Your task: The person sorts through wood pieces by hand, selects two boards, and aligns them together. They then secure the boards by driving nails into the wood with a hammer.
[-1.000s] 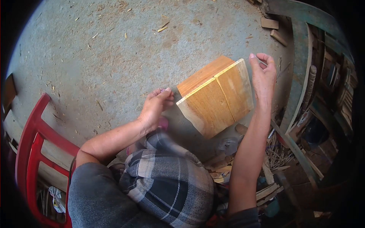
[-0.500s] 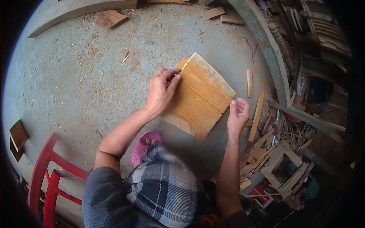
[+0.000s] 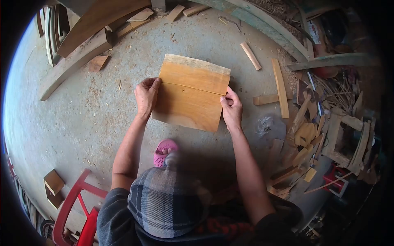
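Observation:
Two flat wooden boards lie edge to edge between my hands, with a thin dark seam across them. The narrower upper board has a pale, rough strip along its far edge. The wider lower board is orange-brown, with a lighter patch near its near edge. My left hand pinches the left side at the seam, thumb on top. On the right side, my right hand grips the edge near the seam, thumb on the face and fingers behind. Both boards are held above the floor.
Wood scraps are heaped at the right, beside a clear plastic bag. Loose sticks lie nearer. Curved timbers rest at the far left. A red plastic chair stands at lower left. A pink clog is below the boards.
The boards have turned counterclockwise, so the seam runs nearly level across the view. My right hand has closed on the right edge near the seam. The camera view has shifted too.

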Available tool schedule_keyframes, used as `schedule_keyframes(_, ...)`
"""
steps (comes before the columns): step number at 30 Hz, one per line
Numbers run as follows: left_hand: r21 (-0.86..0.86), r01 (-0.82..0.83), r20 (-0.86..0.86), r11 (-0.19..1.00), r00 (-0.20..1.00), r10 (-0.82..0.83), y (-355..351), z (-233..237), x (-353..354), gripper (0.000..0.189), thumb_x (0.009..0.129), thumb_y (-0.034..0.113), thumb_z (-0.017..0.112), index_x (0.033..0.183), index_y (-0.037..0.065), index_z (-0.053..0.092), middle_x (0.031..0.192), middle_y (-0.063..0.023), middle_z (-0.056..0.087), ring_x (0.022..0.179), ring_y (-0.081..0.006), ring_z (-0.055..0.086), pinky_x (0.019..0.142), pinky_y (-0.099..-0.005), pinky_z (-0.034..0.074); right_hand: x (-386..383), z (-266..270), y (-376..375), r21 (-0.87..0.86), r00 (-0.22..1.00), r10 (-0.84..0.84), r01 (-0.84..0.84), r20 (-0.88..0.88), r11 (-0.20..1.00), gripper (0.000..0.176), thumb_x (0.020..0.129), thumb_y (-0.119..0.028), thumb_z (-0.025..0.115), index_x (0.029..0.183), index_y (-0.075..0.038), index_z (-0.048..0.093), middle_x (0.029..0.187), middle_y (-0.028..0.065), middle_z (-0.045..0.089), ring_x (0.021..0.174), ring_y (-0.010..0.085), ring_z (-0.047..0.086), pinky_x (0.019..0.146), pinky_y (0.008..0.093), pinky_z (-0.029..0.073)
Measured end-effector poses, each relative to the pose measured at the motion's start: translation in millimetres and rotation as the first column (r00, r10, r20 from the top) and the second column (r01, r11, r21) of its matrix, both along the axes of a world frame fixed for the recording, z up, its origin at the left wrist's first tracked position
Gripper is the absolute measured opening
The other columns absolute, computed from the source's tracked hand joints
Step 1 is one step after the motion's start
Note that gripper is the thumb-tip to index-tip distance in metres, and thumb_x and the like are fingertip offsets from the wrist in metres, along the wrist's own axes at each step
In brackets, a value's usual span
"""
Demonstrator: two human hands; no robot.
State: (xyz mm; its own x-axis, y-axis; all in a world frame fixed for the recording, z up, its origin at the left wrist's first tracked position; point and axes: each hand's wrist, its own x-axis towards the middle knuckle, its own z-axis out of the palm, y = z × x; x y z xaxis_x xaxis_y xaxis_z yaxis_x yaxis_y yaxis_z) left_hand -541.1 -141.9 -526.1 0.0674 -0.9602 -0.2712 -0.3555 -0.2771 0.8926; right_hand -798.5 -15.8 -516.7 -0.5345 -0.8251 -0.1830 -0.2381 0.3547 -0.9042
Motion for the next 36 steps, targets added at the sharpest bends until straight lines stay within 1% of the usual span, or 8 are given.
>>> schedule_keyframes(3,-0.096,0.022,0.156,0.995,0.988,-0.006,5,8,-6,0.029,0.088,0.024,0.065,0.096,-0.004,0.07,0.082,-0.013,0.072,0.072,-0.0124,0.064,0.071,-0.0292,0.051,-4,-11,4,-0.055,1.0,0.009,-0.008,0.023,0.998,0.046,0.09,-0.002,0.059,0.134,-0.001,0.048,0.105,0.0065,0.06,0.086,0.0109,0.058,0.078,0.0265,0.05)
schedule_keyframes(7,-0.136,-0.009,0.116,0.991,0.993,0.025,7,-4,-6,0.031,0.089,0.028,0.065,0.096,-0.002,0.07,0.08,-0.0106,0.07,0.074,-0.0115,0.062,0.071,-0.0283,0.049,-4,-14,8,-0.129,0.996,0.019,-0.008,0.083,0.992,0.052,0.085,-0.004,0.065,0.134,-0.001,0.047,0.106,0.0109,0.052,0.086,0.0157,0.059,0.073,0.0291,0.052)
schedule_keyframes(11,-0.183,-0.028,0.27,0.983,0.96,0.078,9,-4,-9,0.027,0.089,0.025,0.067,0.089,-0.002,0.068,0.082,-0.0143,0.068,0.064,-0.0155,0.062,0.064,-0.0303,0.05,-3,-39,23,-0.13,0.997,0.059,-0.053,0.046,0.99,0.056,0.082,-0.015,0.068,0.133,-0.001,0.047,0.107,0.0168,0.053,0.098,0.0277,0.054,0.089,0.0384,0.044)
schedule_keyframes(13,-0.28,0.071,0.379,0.957,0.925,0.042,16,1,-18,0.029,0.088,0.028,0.067,0.098,0.001,0.066,0.1,-0.0152,0.062,0.079,-0.024,0.063,0.072,-0.0353,0.049,-1,-25,34,-0.138,0.996,0.085,-0.085,-0.002,0.987,0.055,0.083,-0.015,0.067,0.132,0.0,0.048,0.105,0.0178,0.054,0.1,0.0291,0.053,0.091,0.0392,0.043)
schedule_keyframes(15,-0.602,0.388,0.604,0.698,0.793,0.08,24,3,-33,0.034,0.087,0.03,0.067,0.111,0.006,0.06,0.115,-0.0134,0.054,0.103,-0.0306,0.056,0.086,-0.0412,0.044,-1,-35,42,-0.174,0.996,0.088,-0.092,-0.034,0.98,0.054,0.085,-0.018,0.066,0.131,0.002,0.047,0.111,0.0206,0.056,0.108,0.0322,0.054,0.096,0.0406,0.042)
schedule_keyframes(16,-0.497,0.417,0.604,0.762,0.796,-0.042,30,7,-45,0.043,0.088,0.034,0.064,0.124,0.013,0.054,0.123,-0.0108,0.052,0.12,-0.0312,0.043,0.099,-0.0449,0.033,-2,-34,46,-0.167,0.995,0.095,-0.096,-0.012,0.981,0.052,0.086,-0.019,0.064,0.131,0.002,0.048,0.116,0.0213,0.056,0.111,0.0322,0.053,0.098,0.0405,0.041)
schedule_keyframes(25,-0.257,0.702,0.857,0.664,0.483,-0.179,26,12,-98,0.053,0.09,0.049,0.052,0.136,0.023,0.047,0.136,-0.0061,0.042,0.128,-0.0317,0.034,0.106,-0.0502,0.022,-34,-46,40,-0.242,0.962,0.161,-0.106,0.222,0.965,0.046,0.095,-0.02,0.055,0.138,-0.007,0.045,0.134,0.0158,0.051,0.125,0.0269,0.047,0.104,0.0374,0.037)
schedule_keyframes(36,-0.184,0.701,0.889,0.689,0.418,-0.189,25,12,-102,0.052,0.09,0.045,0.053,0.136,0.022,0.047,0.136,-0.0081,0.041,0.127,-0.033,0.032,0.105,-0.0517,0.021,-46,-49,-13,-0.296,0.97,0.167,-0.11,0.177,0.949,0.047,0.093,-0.014,0.054,0.139,-0.015,0.046,0.099,0.0138,0.054,0.095,0.0243,0.052,0.09,0.0346,0.042)
